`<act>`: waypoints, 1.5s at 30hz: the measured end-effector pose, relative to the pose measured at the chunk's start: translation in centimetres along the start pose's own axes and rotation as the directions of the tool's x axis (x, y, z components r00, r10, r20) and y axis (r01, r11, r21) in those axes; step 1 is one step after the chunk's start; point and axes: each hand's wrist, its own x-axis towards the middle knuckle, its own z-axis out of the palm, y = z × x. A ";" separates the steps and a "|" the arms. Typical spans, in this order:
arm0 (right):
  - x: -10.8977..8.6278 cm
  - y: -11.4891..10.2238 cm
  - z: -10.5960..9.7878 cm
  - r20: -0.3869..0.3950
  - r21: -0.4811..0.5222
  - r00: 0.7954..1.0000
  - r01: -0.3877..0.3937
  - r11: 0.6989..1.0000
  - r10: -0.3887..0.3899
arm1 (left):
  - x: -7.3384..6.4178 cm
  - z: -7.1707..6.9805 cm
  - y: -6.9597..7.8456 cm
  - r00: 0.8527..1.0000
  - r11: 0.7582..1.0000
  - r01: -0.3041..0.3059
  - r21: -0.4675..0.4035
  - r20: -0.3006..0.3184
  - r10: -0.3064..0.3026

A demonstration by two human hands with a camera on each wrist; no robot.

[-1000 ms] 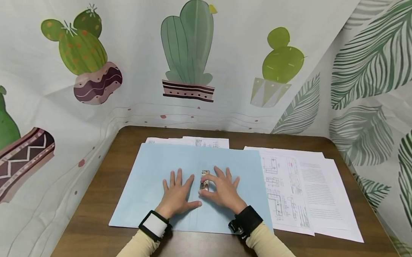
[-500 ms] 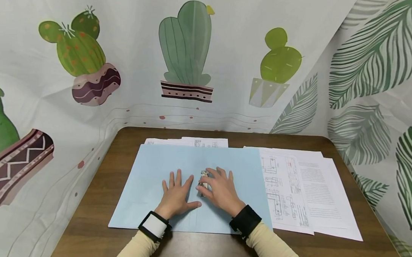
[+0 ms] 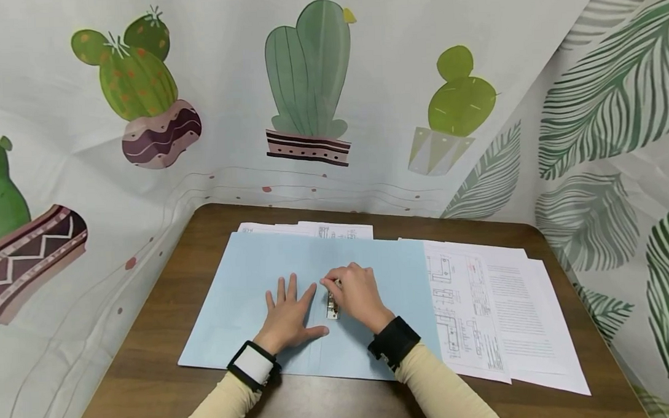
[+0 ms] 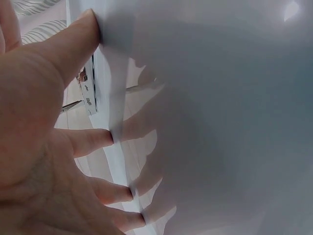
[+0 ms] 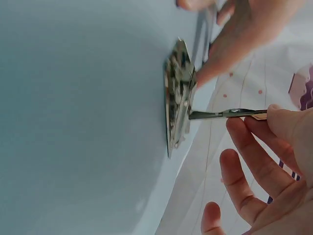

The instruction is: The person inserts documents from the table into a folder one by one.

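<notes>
A metal lever clip (image 3: 332,310) is fixed near the middle of a light blue folder (image 3: 253,267). My right hand (image 3: 361,294) pinches the clip's lever (image 5: 227,113) between thumb and fingers. In the right wrist view the lever stands out from the clip base (image 5: 177,98), raised away from the folder. My left hand (image 3: 285,318) lies to the left of the clip with its fingers spread, fingertips on the folder. In the left wrist view the clip's base plate (image 4: 89,93) shows beyond my thumb. My right hand covers the clip's far end in the head view.
Printed sheets (image 3: 521,313) with text and drawings fan out to the folder's right, partly under it. More paper (image 3: 357,231) sticks out behind its far edge. The brown table (image 3: 150,320) is backed by a cactus-patterned cloth (image 3: 226,114).
My right hand has shifted from the clip's near part to its far end and now pinches the lever, lifted up. My left hand has stayed in place.
</notes>
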 end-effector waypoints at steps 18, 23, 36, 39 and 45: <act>4.1 4.5 1.2 0.158 0.122 0.959 -0.257 0.959 0.236 | 0.1 0.1 0.1 1.000 1.000 0.015 0.002 0.006 -0.015; 4.2 5.1 1.6 0.177 0.094 0.949 -0.279 0.956 0.260 | 0.1 0.2 0.2 1.000 1.000 0.021 0.008 0.006 -0.021; 4.3 5.4 2.2 0.202 0.038 0.945 -0.269 0.962 0.256 | 0.0 0.3 0.2 1.000 1.000 0.024 0.008 -0.009 -0.024; 4.2 5.4 2.3 0.208 0.025 0.941 -0.277 0.961 0.266 | -0.1 0.3 0.2 1.000 1.000 0.020 0.009 -0.013 -0.019; 4.2 5.4 2.4 0.201 0.020 0.940 -0.285 0.958 0.275 | -0.1 0.4 0.1 1.000 1.000 0.013 0.012 -0.015 -0.013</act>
